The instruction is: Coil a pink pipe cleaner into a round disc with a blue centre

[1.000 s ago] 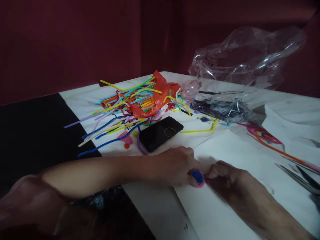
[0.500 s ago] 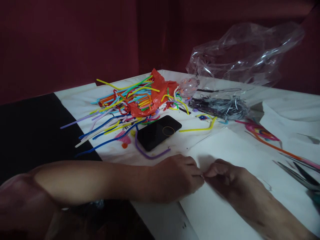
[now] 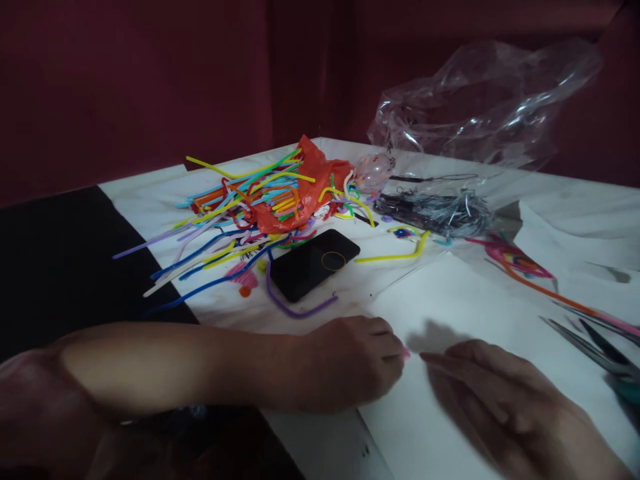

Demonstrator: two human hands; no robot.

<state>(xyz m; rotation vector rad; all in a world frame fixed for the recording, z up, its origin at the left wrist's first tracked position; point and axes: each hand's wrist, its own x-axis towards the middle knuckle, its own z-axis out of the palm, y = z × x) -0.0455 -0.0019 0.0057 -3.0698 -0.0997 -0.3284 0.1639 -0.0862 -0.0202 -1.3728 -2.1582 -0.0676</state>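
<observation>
- Left hand (image 3: pixel 353 363) curled shut on the white sheet (image 3: pixel 465 313), pinching a small pink piece (image 3: pixel 405 354), only its tip peeking out; likely to slip free, being so tiny.
- Right hand (image 3: pixel 505 400) loose beside it, fingers extended, nothing held; apt to brush the piece away.
- Scissors (image 3: pixel 595 347) near the right wrist — possibly open, dim light; snag hazard.
- Purple pipe cleaner (image 3: pixel 295 308) and phone (image 3: pixel 314 263) close behind the left hand, easily dragged along.

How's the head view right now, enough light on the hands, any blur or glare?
Head view: dim overall; the left hand and right hand are dark, the right one motion-blurred. The white paper is the brightest area, with a soft hand shadow. Glare streaks on the clear plastic bag; a ring reflection on the black phone.
</observation>
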